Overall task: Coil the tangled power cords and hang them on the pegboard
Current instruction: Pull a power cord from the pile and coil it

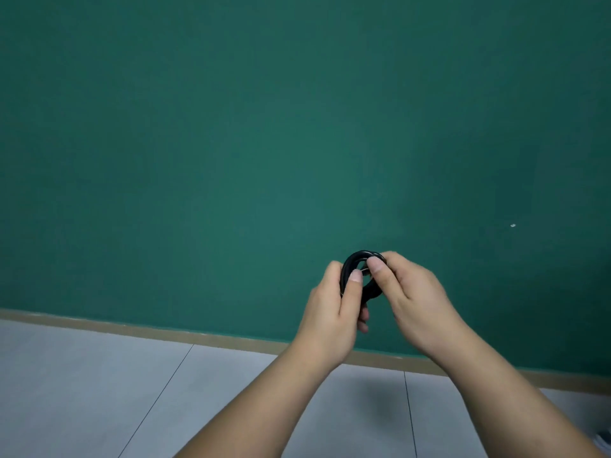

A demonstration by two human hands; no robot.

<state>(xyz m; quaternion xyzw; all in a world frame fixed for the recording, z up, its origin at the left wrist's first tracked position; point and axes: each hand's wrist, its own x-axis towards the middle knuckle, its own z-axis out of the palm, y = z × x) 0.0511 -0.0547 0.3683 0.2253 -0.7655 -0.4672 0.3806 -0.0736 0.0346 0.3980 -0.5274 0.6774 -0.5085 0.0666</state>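
A flat dark-green wall (297, 127) fills most of the view, with a grey tiled floor (99, 391) below it. No pegboard shows anywhere. In front of the wall, just above the floor line, both hands hold a small black coiled power cord (351, 261) between them. The left hand (330, 309) has its grip round the coil's left side, thumb pressed on the front. The right hand (416, 302) pinches the upper right rim, thumb forward. The coil stands roughly upright, its opening towards the person and the wall, its longer span running top to bottom. A tiny white speck (512, 225) sits on the wall up and to the right, well apart from the coil and nearer the right hand. It may be a hook, but it is too small to tell.
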